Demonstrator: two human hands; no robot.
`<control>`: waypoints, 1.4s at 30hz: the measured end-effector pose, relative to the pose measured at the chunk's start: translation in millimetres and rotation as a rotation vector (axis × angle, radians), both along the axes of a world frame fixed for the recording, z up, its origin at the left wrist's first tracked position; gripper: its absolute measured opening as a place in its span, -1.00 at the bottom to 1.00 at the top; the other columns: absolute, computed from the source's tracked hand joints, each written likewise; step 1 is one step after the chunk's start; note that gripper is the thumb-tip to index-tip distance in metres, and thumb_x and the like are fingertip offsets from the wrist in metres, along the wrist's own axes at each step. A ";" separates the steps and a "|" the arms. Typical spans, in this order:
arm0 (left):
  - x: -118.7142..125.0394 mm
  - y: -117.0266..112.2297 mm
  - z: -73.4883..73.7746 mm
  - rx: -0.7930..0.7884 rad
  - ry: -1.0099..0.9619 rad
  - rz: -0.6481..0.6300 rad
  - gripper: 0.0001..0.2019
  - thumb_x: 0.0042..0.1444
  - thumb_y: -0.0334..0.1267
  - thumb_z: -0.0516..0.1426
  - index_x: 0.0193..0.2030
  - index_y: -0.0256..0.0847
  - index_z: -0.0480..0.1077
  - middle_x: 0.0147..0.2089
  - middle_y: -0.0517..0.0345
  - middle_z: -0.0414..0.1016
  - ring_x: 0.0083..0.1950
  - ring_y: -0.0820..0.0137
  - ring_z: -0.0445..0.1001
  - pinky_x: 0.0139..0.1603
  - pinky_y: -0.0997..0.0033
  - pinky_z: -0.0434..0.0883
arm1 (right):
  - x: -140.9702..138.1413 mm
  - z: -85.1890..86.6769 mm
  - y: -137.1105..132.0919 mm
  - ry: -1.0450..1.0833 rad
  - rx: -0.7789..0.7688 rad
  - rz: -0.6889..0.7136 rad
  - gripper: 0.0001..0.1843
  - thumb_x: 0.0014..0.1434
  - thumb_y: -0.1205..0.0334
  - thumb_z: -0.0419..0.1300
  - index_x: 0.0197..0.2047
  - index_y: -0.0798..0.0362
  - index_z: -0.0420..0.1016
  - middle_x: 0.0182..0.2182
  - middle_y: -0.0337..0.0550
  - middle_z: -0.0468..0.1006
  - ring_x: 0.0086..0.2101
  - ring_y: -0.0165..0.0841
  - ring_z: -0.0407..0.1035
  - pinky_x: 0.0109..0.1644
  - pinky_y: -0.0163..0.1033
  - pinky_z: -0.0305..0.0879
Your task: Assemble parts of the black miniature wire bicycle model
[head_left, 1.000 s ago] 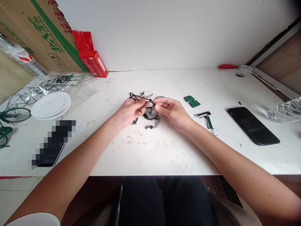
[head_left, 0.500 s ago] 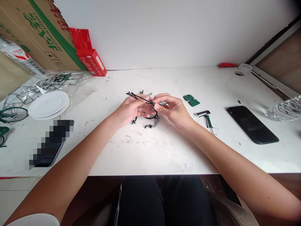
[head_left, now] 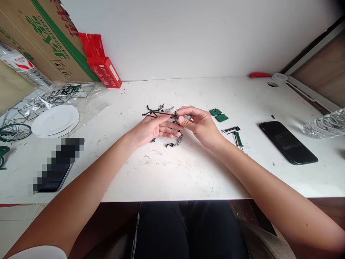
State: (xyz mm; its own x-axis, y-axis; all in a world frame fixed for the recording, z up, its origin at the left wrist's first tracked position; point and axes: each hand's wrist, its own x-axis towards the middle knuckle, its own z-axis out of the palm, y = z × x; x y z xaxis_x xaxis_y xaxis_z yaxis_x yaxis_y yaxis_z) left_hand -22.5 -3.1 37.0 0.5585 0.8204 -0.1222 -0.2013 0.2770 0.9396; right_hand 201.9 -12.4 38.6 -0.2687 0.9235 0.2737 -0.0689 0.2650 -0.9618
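My left hand (head_left: pixel 152 128) is closed with the thumb on a thin black toy bicycle frame (head_left: pixel 157 114), its lower fingers stretched out beneath. At the frame's right end, the thumb and fingertips of my right hand (head_left: pixel 201 124) pinch a jointed black part; some of it is hidden by the fingers. Behind my left hand lies a curved black piece (head_left: pixel 155 109). A grey chain (head_left: pixel 178 141) with a small black crank (head_left: pixel 169 145) rests on the table just below the fingers. Part of a spoked wheel (head_left: pixel 187 117) shows behind my right hand.
Right of my hands are green flat pieces (head_left: pixel 221 117), small black and green rods (head_left: pixel 238 139) and a black phone (head_left: pixel 288 142). Left are another phone (head_left: pixel 55 180), white plates (head_left: pixel 55 120), a green wheel (head_left: pixel 15 133) and part frames (head_left: pixel 72 90). A red packet (head_left: pixel 110 73) stands behind.
The frame has turned to lie more level, its left end lower. My left hand's fingers have shifted slightly right beneath it. The curved black piece behind shows more fully.
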 end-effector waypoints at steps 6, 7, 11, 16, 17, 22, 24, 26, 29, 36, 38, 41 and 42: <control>-5.5 4.2 9.0 -0.068 0.012 0.143 -0.57 0.40 0.11 0.29 0.10 -0.24 0.60 0.01 -0.21 0.78 -0.02 0.14 0.80 0.04 0.26 0.64 | 13.6 5.7 9.6 -0.097 -0.011 -0.183 -0.60 0.26 -0.23 0.48 -0.04 -0.12 0.74 0.05 -0.12 0.70 0.10 -0.14 0.52 0.22 0.04 0.47; -6.8 5.5 10.4 -0.073 0.015 0.176 -0.56 0.39 0.12 0.30 0.10 -0.24 0.60 0.03 -0.22 0.78 -0.02 0.14 0.80 0.04 0.27 0.63 | 16.9 6.1 12.4 -0.132 -0.002 -0.220 -0.62 0.30 -0.21 0.44 -0.02 -0.11 0.73 0.06 -0.11 0.70 0.10 -0.13 0.53 0.24 0.06 0.46; -11.4 10.5 14.1 -0.096 0.015 0.300 -0.54 0.36 0.16 0.32 0.06 -0.25 0.60 0.03 -0.21 0.78 -0.02 0.16 0.79 0.01 0.31 0.64 | 22.9 -0.6 19.6 -0.371 0.107 -0.349 -0.76 0.40 -0.02 0.32 -0.02 -0.09 0.70 0.14 -0.02 0.68 0.16 -0.02 0.50 0.25 0.19 0.46; -16.3 14.6 18.8 -0.152 -0.007 0.407 -0.53 0.32 0.19 0.34 -0.01 -0.24 0.57 0.00 -0.21 0.77 0.06 0.15 0.78 0.00 0.35 0.66 | 12.2 -20.5 16.0 -0.674 0.209 -0.366 -0.74 0.37 0.15 0.27 0.06 -0.06 0.70 0.24 0.04 0.64 0.51 0.17 0.11 0.58 0.47 -0.03; -17.5 15.5 19.9 -0.156 -0.021 0.427 -0.54 0.32 0.18 0.34 -0.02 -0.23 0.56 0.01 -0.20 0.77 0.09 0.15 0.78 0.00 0.36 0.66 | 10.3 -22.8 15.0 -0.687 0.204 -0.357 -0.73 0.36 0.15 0.28 0.08 -0.05 0.70 0.26 0.05 0.63 0.53 0.18 0.08 0.60 0.48 -0.09; -24.4 22.0 23.0 -0.155 -0.116 0.515 -0.59 0.32 0.13 0.36 -0.05 -0.22 0.53 0.04 -0.17 0.75 0.18 0.19 0.75 0.05 0.45 0.67 | 9.3 -22.5 14.4 -0.670 0.153 -0.380 -0.69 0.39 0.12 0.25 0.10 -0.04 0.71 0.35 0.04 0.57 0.57 0.20 -0.03 0.59 0.48 -0.04; -26.8 24.7 22.7 -0.169 -0.142 0.537 -0.61 0.33 0.10 0.36 -0.07 -0.22 0.52 0.01 -0.13 0.75 0.17 0.22 0.75 0.03 0.50 0.67 | 9.9 -20.7 15.0 -0.646 0.123 -0.374 -0.71 0.39 0.12 0.25 0.07 -0.04 0.72 0.32 0.03 0.60 0.58 0.21 -0.02 0.59 0.49 -0.06; -28.8 26.8 21.9 -0.192 -0.162 0.552 -0.64 0.36 0.08 0.34 -0.08 -0.21 0.51 -0.02 -0.10 0.76 0.16 0.25 0.75 -0.01 0.54 0.67 | 10.1 -20.4 15.5 -0.630 0.095 -0.352 -0.72 0.38 0.13 0.26 0.06 -0.05 0.73 0.27 0.00 0.64 0.60 0.21 -0.04 0.61 0.50 -0.12; -31.5 28.8 20.9 -0.176 -0.164 0.553 -0.61 0.33 0.13 0.36 -0.07 -0.18 0.50 -0.02 -0.05 0.75 0.21 0.25 0.74 -0.01 0.56 0.67 | 11.1 -23.0 16.8 -0.638 0.053 -0.340 -0.69 0.39 0.15 0.26 0.11 -0.07 0.75 0.29 0.01 0.62 0.62 0.22 -0.10 0.62 0.51 -0.14; -37.1 32.3 21.5 -0.135 -0.152 0.559 -0.60 0.32 0.17 0.36 -0.04 -0.13 0.50 0.01 -0.02 0.75 0.23 0.25 0.73 0.02 0.54 0.66 | 21.0 -30.6 27.0 -0.717 0.087 -0.357 -0.58 0.34 0.03 0.32 0.20 -0.07 0.72 0.41 0.05 0.52 0.63 0.31 -0.17 0.59 0.56 -0.10; -37.7 32.4 20.9 -0.106 -0.108 0.570 -0.54 0.27 0.21 0.38 -0.03 -0.14 0.51 0.01 -0.07 0.76 0.21 0.21 0.74 0.02 0.48 0.66 | 22.3 -30.9 29.7 -0.703 0.089 -0.361 -0.62 0.35 0.03 0.29 0.14 -0.06 0.72 0.33 0.05 0.59 0.59 0.28 -0.03 0.58 0.55 -0.07; -37.9 31.7 19.3 -0.060 -0.039 0.576 -0.48 0.22 0.24 0.41 -0.03 -0.20 0.52 -0.01 -0.18 0.77 0.13 0.15 0.76 0.04 0.37 0.66 | 23.0 -30.0 32.7 -0.673 0.116 -0.380 -0.69 0.36 0.07 0.24 0.04 -0.05 0.71 0.21 0.04 0.69 0.50 0.18 0.23 0.59 0.48 -0.02; -38.2 31.6 18.6 -0.047 -0.022 0.575 -0.47 0.21 0.24 0.41 -0.03 -0.21 0.53 -0.02 -0.20 0.77 0.10 0.15 0.77 0.05 0.35 0.66 | 23.1 -29.6 33.3 -0.669 0.127 -0.393 -0.70 0.35 0.08 0.23 0.03 -0.05 0.71 0.20 0.04 0.69 0.47 0.15 0.28 0.59 0.45 0.00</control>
